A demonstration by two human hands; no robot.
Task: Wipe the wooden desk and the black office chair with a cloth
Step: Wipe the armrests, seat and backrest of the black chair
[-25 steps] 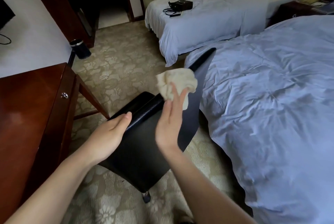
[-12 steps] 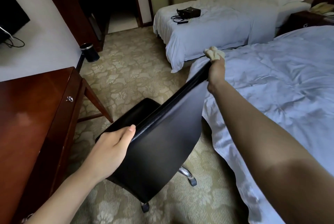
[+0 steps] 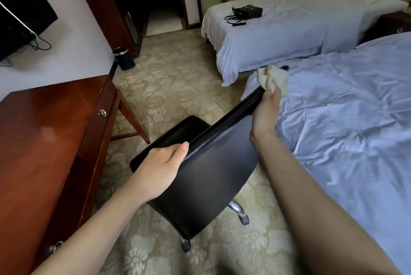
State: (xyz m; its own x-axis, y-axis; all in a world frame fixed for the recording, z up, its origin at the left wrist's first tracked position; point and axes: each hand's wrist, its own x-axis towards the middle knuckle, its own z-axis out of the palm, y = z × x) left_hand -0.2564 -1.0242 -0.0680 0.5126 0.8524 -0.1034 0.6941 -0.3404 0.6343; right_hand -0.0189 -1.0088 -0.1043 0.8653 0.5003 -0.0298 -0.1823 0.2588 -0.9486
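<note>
Head view: black leather-look office chair (image 3: 213,181) stands on the patterned beige carpet (image 3: 173,88), between the glossy reddish-brown wooden desk (image 3: 44,141) at left and the near bed with a pale blue cover (image 3: 344,119) at right. The chair's backrest faces the camera with its rear side; the seat lies beyond it, and a chrome base with black castors shows below.

Left hand (image 3: 160,168): grips the near end of the backrest's top edge. The thumb lies along the rear face just under the edge. The remaining fingers wrap over to the front side and are hidden.

Right hand (image 3: 265,114): arm extended to the far end of the same top edge. The fingers are curled round a crumpled cream cloth (image 3: 272,77) and pinch it against the edge. The cloth bunches out above and beyond the fingertips, covering the backrest's edge close to its far corner and overlapping the near bed's cover in the view. How each finger lies inside the bunch cannot be told.

The desk is touched by neither hand; a drawer with a small metal knob shows on its front.

Surroundings: 2 beds in total, a black bag (image 3: 246,11) on the far one (image 3: 278,37); a dark cylindrical waste bin (image 3: 123,58) by the wall; a black screen (image 3: 20,8) at upper left.
</note>
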